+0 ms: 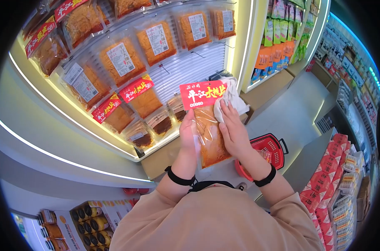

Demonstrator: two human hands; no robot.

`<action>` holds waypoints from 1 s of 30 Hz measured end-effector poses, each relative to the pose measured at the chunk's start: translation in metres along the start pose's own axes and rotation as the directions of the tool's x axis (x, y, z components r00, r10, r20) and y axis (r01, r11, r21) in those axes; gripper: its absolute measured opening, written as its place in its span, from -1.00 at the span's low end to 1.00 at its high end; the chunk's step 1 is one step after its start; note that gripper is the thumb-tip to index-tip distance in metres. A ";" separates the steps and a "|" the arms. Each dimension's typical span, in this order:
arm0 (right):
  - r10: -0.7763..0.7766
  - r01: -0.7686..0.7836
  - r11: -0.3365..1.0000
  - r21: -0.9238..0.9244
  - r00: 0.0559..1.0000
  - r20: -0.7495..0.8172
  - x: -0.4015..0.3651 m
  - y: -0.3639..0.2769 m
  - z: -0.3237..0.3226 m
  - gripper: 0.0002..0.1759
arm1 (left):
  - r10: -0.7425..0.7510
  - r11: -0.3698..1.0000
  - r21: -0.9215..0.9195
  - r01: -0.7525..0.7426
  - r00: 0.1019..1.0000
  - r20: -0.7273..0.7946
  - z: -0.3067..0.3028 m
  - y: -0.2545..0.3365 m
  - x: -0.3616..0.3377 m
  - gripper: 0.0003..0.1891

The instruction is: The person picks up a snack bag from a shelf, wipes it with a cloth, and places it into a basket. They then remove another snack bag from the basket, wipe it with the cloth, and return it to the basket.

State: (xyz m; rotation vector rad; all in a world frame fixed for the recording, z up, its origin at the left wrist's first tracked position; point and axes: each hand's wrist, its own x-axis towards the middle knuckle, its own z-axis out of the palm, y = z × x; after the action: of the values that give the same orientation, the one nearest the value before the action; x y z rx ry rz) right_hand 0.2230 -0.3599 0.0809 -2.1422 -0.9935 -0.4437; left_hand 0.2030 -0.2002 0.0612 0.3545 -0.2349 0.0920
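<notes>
A clear snack packet with a red header (210,138) hangs upright in front of me, an orange-brown sheet of food inside. My left hand (188,130) grips its left edge, thumb on the front. My right hand (235,133) presses a white cloth (231,98) against the packet's upper right side. Part of the cloth bunches above my fingers, over the header's right end. Each wrist has a black band.
Similar packets (155,40) hang on the lit rack ahead. A red basket (277,155) with packets inside stands on the floor at the right. Red patterned boxes (328,171) line the right-hand display. Jars (91,224) stand in a carton at the lower left.
</notes>
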 end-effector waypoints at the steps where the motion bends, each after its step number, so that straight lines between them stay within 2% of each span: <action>1: 0.015 -0.016 1.000 0.027 1.000 0.026 -0.016 -0.008 0.006 -0.50 | 0.033 0.990 -0.138 -0.001 0.974 0.225 -0.024 0.002 0.006 -0.54; 4: 0.023 -0.042 0.988 0.149 0.992 0.126 -0.058 -0.030 0.007 -0.49 | 0.207 0.939 0.286 -0.191 0.978 -0.023 -0.027 0.001 0.005 -0.52; 6: 0.015 -0.064 0.967 0.245 0.980 0.196 -0.081 -0.035 0.001 -0.52 | 0.124 0.990 0.082 -0.118 0.990 -0.073 -0.010 0.008 0.008 -0.54; 7: 0.202 -0.289 0.879 0.379 0.946 0.254 -0.094 -0.029 -0.003 -0.53 | 0.077 0.997 -0.022 -0.079 0.993 -0.091 -0.001 0.012 0.008 -0.56; 9: 0.486 -0.651 0.517 0.556 0.758 0.435 -0.108 -0.018 -0.015 -0.54 | 0.090 0.996 0.018 -0.090 0.995 -0.050 0.004 0.015 0.008 -0.56; 10: 0.600 -0.457 0.260 0.850 0.767 0.228 -0.102 -0.022 -0.013 -0.55 | 0.096 0.995 0.036 -0.095 0.995 -0.025 0.006 0.014 0.010 -0.55; 12: 0.504 -0.336 0.276 0.901 0.848 0.162 -0.089 -0.015 -0.025 -0.53 | 0.209 0.957 0.231 -0.176 0.969 -0.129 0.011 -0.004 0.014 -0.46; 13: 0.429 -0.332 0.431 0.839 0.893 0.133 -0.079 -0.015 -0.024 -0.50 | 0.270 0.922 0.329 -0.203 0.948 -0.171 0.018 -0.017 0.016 -0.38; 15: 0.256 -0.268 0.703 0.659 0.959 0.117 -0.059 -0.024 -0.016 -0.39 | 0.376 0.782 0.574 -0.245 0.918 -0.122 0.047 -0.049 0.015 -0.21; 16: 0.317 -0.306 0.662 0.684 0.942 0.115 -0.058 -0.026 -0.015 -0.34 | 0.430 0.685 0.680 -0.264 0.899 -0.084 0.059 -0.055 0.012 -0.11; 17: 0.371 -0.340 0.620 0.707 0.921 0.118 -0.055 -0.027 -0.015 -0.29 | 0.351 0.626 0.732 -0.271 0.935 0.046 0.062 -0.054 0.008 0.05; 18: 0.421 -0.371 0.574 0.730 0.898 0.126 -0.052 -0.027 -0.015 -0.24 | 0.322 0.688 0.659 -0.305 0.941 0.100 0.061 -0.058 0.006 0.06; 19: 0.524 -0.361 0.323 0.875 0.838 0.152 -0.055 -0.024 -0.015 -0.24 | 0.296 0.693 0.633 -0.346 0.936 0.189 0.054 -0.058 0.007 -0.03; 20: 0.560 -0.332 0.256 0.908 0.817 0.141 -0.056 -0.019 -0.019 -0.24 | 0.267 0.700 0.603 -0.382 0.924 0.275 0.047 -0.058 0.007 -0.12; 22: 0.636 -0.263 0.124 0.957 0.761 0.126 -0.063 -0.007 -0.032 -0.25 | 0.302 0.598 0.711 -0.369 0.926 0.226 0.049 -0.032 -0.003 -0.23; 23: 0.626 -0.284 0.065 0.957 0.758 0.182 -0.065 -0.001 -0.040 -0.26 | 0.316 0.544 0.758 -0.358 0.925 0.210 0.049 -0.015 -0.005 -0.27; 25: 0.602 -0.324 -0.054 0.945 0.744 0.289 -0.072 0.008 -0.057 -0.29 | 0.500 0.394 0.843 -0.367 0.855 0.139 0.028 0.006 0.004 -0.38; 26: 0.571 -0.348 -0.074 0.935 0.754 0.325 -0.079 0.014 -0.059 -0.31 | 0.353 0.558 0.767 -0.317 0.927 0.127 0.020 0.005 0.009 -0.37; 28: 0.485 -0.399 -0.109 0.910 0.778 0.399 -0.081 0.026 -0.055 -0.34 | 0.056 0.806 0.573 -0.147 0.983 0.173 0.006 0.009 0.020 -0.35; 29: 0.469 -0.410 -0.139 0.901 0.774 0.424 -0.078 0.024 -0.055 -0.37 | -0.104 0.929 0.370 0.022 0.973 0.205 -0.009 0.009 0.015 -0.38; 30: 0.453 -0.424 -0.169 0.890 0.768 0.452 -0.073 0.018 -0.056 -0.41 | -0.262 0.959 0.167 0.227 0.937 0.232 -0.008 0.011 0.009 -0.40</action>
State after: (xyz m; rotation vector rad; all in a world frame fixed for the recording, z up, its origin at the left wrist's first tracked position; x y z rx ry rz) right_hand 0.1895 -0.4466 0.0698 -0.8755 -0.1668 0.5592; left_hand 0.2122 -0.1862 0.0596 0.5318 -0.4355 -0.1863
